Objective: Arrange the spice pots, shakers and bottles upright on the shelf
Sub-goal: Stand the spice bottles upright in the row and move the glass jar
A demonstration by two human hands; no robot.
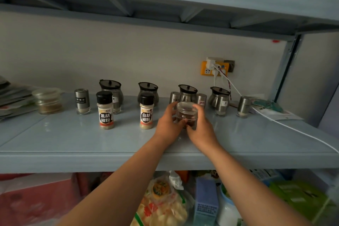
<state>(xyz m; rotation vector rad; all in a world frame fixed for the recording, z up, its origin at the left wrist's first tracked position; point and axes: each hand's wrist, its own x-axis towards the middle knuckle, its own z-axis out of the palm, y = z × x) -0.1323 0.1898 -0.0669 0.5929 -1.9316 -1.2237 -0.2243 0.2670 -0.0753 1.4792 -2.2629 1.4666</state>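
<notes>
**Item in hand:** clear jar (187,113), lidded, with dark contents. It stands near the middle of the shelf (73,143), towards the front. Its long axis is vertical, lid uppermost. Fingers hide its base, so whether it rests on the shelf or is lifted just clear cannot be told.

**Hands:** the left hand (169,124) is curled round the jar's left side and the right hand (200,126) round its right side, thumbs meeting across the front. Both grip it, and neither is the nearer. The jar lies straight ahead between them.

**Neighbours, placed from the jar:**
- White-pepper bottle (146,111): just to the left, upright, near the left hand but apart from it.
- Black-pepper bottle (105,111): further left, upright.
- Second clear jar (48,101): far left, upright, with pale contents.
- Steel pot (187,93): directly behind, dark-lidded, with a steel shaker (201,99) beside it.
- Further pots and shakers: behind and to the right, all upright.
- Wall socket (214,68): above and behind to the right.

**Judgement:** the jar needs only a level set-down. The bare shelf in front of the steel pot seems the likely spot. The close white-pepper bottle is the thing to avoid knocking.
</notes>
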